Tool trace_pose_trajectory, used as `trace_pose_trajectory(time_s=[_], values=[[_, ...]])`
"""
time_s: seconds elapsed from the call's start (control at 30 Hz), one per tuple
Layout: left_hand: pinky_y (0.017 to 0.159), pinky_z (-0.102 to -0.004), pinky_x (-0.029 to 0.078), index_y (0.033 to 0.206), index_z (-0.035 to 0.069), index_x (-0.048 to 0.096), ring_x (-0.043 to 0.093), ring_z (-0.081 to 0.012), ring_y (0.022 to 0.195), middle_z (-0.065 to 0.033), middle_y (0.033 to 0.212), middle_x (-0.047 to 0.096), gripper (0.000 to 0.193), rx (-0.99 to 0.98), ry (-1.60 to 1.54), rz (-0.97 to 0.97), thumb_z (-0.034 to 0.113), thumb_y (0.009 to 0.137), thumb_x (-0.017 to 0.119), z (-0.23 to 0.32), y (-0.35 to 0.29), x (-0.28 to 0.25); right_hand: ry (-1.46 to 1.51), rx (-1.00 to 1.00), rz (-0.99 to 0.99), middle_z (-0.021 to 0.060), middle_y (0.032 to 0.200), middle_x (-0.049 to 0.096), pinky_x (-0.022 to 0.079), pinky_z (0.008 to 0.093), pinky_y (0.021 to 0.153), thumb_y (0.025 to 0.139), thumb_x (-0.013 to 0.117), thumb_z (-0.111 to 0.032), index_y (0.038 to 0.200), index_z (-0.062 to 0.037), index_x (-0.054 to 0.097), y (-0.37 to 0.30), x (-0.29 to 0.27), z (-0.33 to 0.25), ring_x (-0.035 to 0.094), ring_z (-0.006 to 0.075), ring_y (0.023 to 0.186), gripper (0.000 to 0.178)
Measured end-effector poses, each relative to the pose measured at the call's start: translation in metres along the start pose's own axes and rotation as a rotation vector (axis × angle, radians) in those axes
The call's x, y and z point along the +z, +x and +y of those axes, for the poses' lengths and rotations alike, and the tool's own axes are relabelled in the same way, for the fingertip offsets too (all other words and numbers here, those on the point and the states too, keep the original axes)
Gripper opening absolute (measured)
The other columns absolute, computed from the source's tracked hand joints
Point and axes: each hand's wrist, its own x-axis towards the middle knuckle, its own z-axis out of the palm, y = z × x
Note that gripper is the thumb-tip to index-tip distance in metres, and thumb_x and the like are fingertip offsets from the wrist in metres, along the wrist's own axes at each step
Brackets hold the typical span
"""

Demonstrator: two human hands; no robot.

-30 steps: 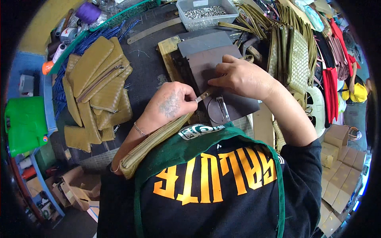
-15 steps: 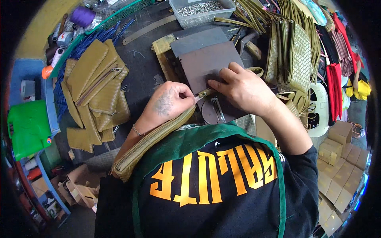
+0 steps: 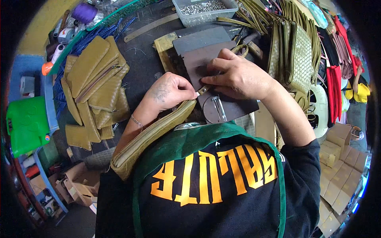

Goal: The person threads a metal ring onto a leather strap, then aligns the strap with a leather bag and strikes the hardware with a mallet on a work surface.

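My left hand (image 3: 168, 93) is closed, thumb and fingertips pinching near the end of an olive zip pouch (image 3: 151, 141). The pouch lies along my left forearm and against the green apron. My right hand (image 3: 238, 75) is closed with its fingertips on a narrow olive strap (image 3: 204, 90), whose near end carries a small metal fitting and meets my left fingertips. A loop of strap shows beyond my right knuckles. Both hands are over a dark brown board (image 3: 194, 61). Just below them lies a round disc (image 3: 214, 110) with a slim metal piece on it.
Olive pouches and flat pieces (image 3: 95, 79) lie piled at left. A clear tub of small metal parts (image 3: 204, 12) stands at the back. Woven olive pouches with straps (image 3: 291, 55) are stacked at right. Purple thread (image 3: 84, 13) sits far left; cardboard boxes (image 3: 337, 158) stand at right.
My right hand has turned and lifted slightly; the strap loop now shows beyond its knuckles instead of at its right. My left hand keeps its pinch, and the view has shifted a little.
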Motion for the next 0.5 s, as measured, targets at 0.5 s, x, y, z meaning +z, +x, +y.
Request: trace_pose_trajectory(time_s=[0.5], values=[[0.058,-0.0265,0.045,0.076,0.000,0.062,0.057,-0.0143,0.061,-0.0080,0.071,0.058,0.014,0.052,0.130,0.256,0.011,0.067,0.066,0.023,-0.018,0.016,0.052,-0.003,0.002,0.0028,0.075,0.051,0.044,0.0277,0.063,0.064,0.061,-0.016,0.072,-0.0095,0.063,0.003,0.005,-0.012,0.049,0.0203,0.074,0.010]])
